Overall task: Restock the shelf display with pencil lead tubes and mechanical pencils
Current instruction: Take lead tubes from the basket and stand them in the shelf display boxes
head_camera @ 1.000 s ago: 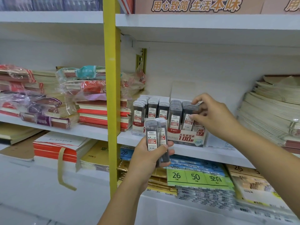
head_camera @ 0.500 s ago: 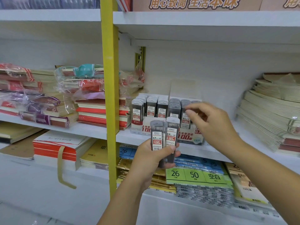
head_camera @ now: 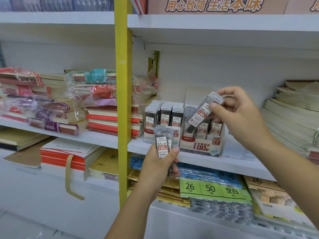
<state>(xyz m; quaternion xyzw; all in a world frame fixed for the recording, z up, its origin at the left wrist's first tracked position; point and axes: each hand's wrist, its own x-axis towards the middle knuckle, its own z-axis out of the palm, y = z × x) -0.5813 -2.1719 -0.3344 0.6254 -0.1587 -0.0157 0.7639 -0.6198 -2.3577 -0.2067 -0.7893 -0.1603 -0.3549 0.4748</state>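
The grip of the right hand [head_camera: 241, 116] pinches a lead tube [head_camera: 200, 116], base slanting down-left to the display box [head_camera: 200, 147] just below; the left hand [head_camera: 158, 168] clutches spare tubes [head_camera: 162, 145].

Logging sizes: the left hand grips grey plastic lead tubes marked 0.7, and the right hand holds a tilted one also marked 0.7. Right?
Not quite. The head view shows the tilted grey plastic lead tube in the right hand marked 0.5, not 0.7. The left hand does grip grey tubes marked 0.7.

Left hand [head_camera: 160, 164] and right hand [head_camera: 241, 114], both right of the yellow upright [head_camera: 123, 100]: bare to the forearm, slender fingers, short rounded nails.
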